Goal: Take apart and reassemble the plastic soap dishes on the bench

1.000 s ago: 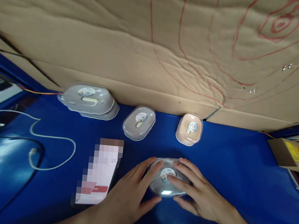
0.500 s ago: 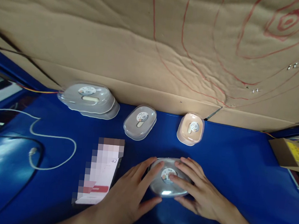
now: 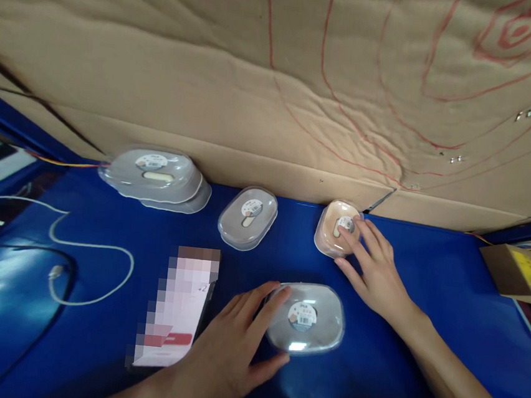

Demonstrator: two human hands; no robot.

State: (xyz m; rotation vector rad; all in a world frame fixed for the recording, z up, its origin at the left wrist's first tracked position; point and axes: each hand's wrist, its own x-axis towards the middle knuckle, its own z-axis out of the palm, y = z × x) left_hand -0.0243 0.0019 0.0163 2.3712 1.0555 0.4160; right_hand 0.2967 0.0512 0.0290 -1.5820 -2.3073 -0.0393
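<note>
My left hand (image 3: 238, 337) curves round the left end of a grey oval lidded container (image 3: 326, 327), its thumb by the near edge and its index finger on the clear lid. A round printed label sits on that lid. Farther back, my right hand (image 3: 374, 269) is at the right side of a small peach lidded box (image 3: 330, 216). Its fingers are spread, with fingertips over the lid's right part and the thumb apart below. A grey container (image 3: 238, 218) with a pale tab stands left of the peach box.
Two larger grey containers (image 3: 177, 181) are stacked at the back left. A phone (image 3: 179, 316), partly blurred out, lies left of my left hand. A white cable (image 3: 96, 245) loops across the blue tabletop (image 3: 440, 278). Cardboard (image 3: 186, 91) walls the back; a box (image 3: 516, 273) is at right.
My right hand has left the near grey container and moved back to the peach box. My left hand stays at the near container's left end.
</note>
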